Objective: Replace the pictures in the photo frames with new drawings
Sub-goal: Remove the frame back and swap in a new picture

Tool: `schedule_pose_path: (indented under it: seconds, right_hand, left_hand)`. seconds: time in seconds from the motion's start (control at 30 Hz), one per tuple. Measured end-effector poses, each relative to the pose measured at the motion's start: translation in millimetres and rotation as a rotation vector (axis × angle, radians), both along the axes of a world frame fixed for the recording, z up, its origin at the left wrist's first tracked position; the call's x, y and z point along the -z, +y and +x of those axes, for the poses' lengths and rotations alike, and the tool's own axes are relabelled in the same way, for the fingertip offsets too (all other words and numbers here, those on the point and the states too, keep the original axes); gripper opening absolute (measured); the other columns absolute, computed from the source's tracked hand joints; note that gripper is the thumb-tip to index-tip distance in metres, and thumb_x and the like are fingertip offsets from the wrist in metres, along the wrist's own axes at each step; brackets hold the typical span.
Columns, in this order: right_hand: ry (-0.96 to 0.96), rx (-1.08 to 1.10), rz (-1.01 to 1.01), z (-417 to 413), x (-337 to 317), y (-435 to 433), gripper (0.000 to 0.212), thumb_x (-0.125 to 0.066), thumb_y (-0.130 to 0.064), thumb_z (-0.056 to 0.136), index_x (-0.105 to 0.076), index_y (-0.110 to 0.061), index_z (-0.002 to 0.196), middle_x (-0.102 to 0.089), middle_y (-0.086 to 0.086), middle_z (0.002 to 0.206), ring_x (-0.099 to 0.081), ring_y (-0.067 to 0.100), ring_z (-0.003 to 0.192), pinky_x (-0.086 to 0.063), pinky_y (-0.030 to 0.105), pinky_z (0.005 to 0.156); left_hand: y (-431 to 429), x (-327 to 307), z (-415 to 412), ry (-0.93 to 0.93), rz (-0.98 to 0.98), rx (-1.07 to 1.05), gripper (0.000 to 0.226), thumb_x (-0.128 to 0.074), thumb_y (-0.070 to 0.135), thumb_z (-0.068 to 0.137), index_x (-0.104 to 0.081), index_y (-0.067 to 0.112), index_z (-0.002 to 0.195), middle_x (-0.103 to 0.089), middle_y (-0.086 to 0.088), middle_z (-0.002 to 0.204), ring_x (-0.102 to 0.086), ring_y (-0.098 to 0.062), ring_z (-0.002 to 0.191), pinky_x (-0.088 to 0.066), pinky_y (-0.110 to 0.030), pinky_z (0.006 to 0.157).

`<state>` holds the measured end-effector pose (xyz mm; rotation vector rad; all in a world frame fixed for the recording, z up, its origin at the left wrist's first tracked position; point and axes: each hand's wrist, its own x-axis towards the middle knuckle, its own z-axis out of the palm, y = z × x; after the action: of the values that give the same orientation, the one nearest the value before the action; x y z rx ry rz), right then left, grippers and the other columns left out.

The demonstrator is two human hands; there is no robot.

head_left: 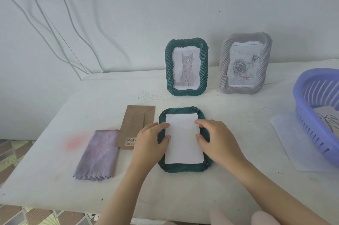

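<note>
Frame swap, about midway by the look of it. One green frame (180, 167) lies face down in the middle of the surface (55, 179) with its back open, and a white sheet (183, 142) sits in the recess, blank side up. My guess is that's a new drawing going in face down, but it could just as well be the old picture on its way out. No way to tell from here.

Both hands are on it. The left hand (152, 140) comes in over the frame's left side and the right hand (218, 138) over the right. On each, a bent forefinger and thumb land on the sheet's side edge. I honestly can't tell if they're pinching the paper or just pressing it flat. Working both edges at once makes sense either way, since it keeps the sheet square in the opening.

The brown backing board (136, 123) lies just left of the frame, partly under the left hand. Probably parked there so it's quick to grab. A folded purple cloth (99, 155) lies beside it, likely for the glass.

At the back, well apart from the work, stand a green frame with a cat picture (187, 67) and a grey frame with a rose picture (245, 63). I'd assume the grey one hasn't been done. On the right, a purple basket (311, 123) holds a line drawing (328, 120).
</note>
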<state>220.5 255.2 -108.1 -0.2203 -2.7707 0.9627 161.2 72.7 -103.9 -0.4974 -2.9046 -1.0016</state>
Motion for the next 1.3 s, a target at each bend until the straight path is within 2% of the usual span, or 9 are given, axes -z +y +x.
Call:
schedule_pose_path:
  seconds: [0.2,0.5,0.63,0.8,0.97,1.03,1.1,1.2,1.3]
  right_hand:
    - [-0.016,0.001,0.007,-2,2,0,0.038,-0.056,-0.02,0.086,-0.056,-0.021,0.123,-0.059,-0.004,0.119,-0.05,0.018,0.109,-0.04,0.027,0.092]
    - [-0.018,-0.01,0.078,-2,5,-2,0.029,-0.055,-0.022,0.087,-0.061,-0.02,0.116,-0.056,-0.003,0.11,-0.052,0.017,0.101,-0.037,0.023,0.085]
    - [-0.007,-0.011,0.071,-1,5,-3,0.028,-0.056,-0.024,0.087,-0.061,-0.02,0.114,-0.056,-0.004,0.108,-0.054,0.017,0.098,-0.04,0.025,0.084]
    - [0.003,-0.005,0.073,1,7,-3,0.028,-0.057,-0.023,0.086,-0.061,-0.02,0.114,-0.056,-0.005,0.108,-0.054,0.017,0.098,-0.04,0.026,0.084]
    - [0.001,-0.012,0.078,1,7,-3,0.029,-0.057,-0.023,0.086,-0.061,-0.019,0.115,-0.056,-0.005,0.109,-0.054,0.017,0.098,-0.039,0.025,0.084]
    - [-0.002,-0.013,0.078,0,7,-3,0.029,-0.057,-0.023,0.086,-0.061,-0.02,0.115,-0.056,-0.005,0.109,-0.054,0.017,0.098,-0.04,0.025,0.084]
    - [-0.002,-0.014,0.077,0,7,-3,0.029,-0.057,-0.023,0.086,-0.061,-0.02,0.115,-0.056,-0.004,0.109,-0.054,0.018,0.098,-0.04,0.027,0.085]
    - [-0.003,-0.014,0.078,0,7,-2,0.029,-0.057,-0.023,0.086,-0.061,-0.02,0.115,-0.056,-0.005,0.109,-0.054,0.018,0.099,-0.04,0.027,0.085]
    - [-0.007,-0.016,0.076,1,7,-3,0.03,-0.057,-0.024,0.086,-0.06,-0.021,0.115,-0.055,-0.006,0.11,-0.053,0.017,0.1,-0.04,0.026,0.085]
  left_hand:
    - [-1,4,-2,0.031,0.0,0.02,0.031,-0.064,0.02,0.082,-0.066,0.022,0.113,-0.063,0.004,0.112,-0.052,-0.012,0.109,-0.031,-0.015,0.083]
    - [-6,6,-8,0.046,0.053,0.032,0.026,-0.063,0.015,0.083,-0.068,0.018,0.109,-0.063,0.005,0.118,-0.05,-0.01,0.114,-0.028,-0.013,0.091]
    - [-23,-3,-20,0.14,0.09,-0.131,0.021,-0.058,0.012,0.085,-0.068,0.016,0.103,-0.066,0.001,0.105,-0.053,-0.021,0.107,-0.04,-0.028,0.087]
    - [-47,-18,-35,-0.068,-0.357,-0.297,0.051,-0.051,0.034,0.087,-0.04,0.027,0.135,-0.05,-0.005,0.133,-0.034,-0.03,0.127,-0.024,-0.043,0.104]
    - [-52,-28,-48,-0.236,-0.44,-0.301,0.055,-0.055,0.044,0.083,-0.037,0.036,0.134,-0.048,-0.008,0.131,-0.037,-0.032,0.124,-0.026,-0.043,0.101]
    - [-54,-28,-50,-0.26,-0.389,-0.287,0.047,-0.06,0.042,0.081,-0.045,0.038,0.125,-0.052,-0.005,0.124,-0.04,-0.03,0.12,-0.028,-0.041,0.099]
    - [-57,-27,-53,-0.261,-0.201,-0.268,0.038,-0.068,0.037,0.076,-0.054,0.04,0.111,-0.058,-0.001,0.115,-0.048,-0.028,0.112,-0.039,-0.04,0.095]
    - [-61,-35,-53,-0.346,0.188,-0.224,0.031,-0.072,0.01,0.074,-0.062,0.034,0.091,-0.065,-0.002,0.102,-0.062,-0.023,0.088,-0.055,-0.038,0.075]
    - [-64,-44,-52,-0.43,0.346,-0.189,0.037,-0.068,-0.007,0.074,-0.065,0.027,0.088,-0.069,-0.006,0.095,-0.065,-0.024,0.081,-0.055,-0.035,0.071]
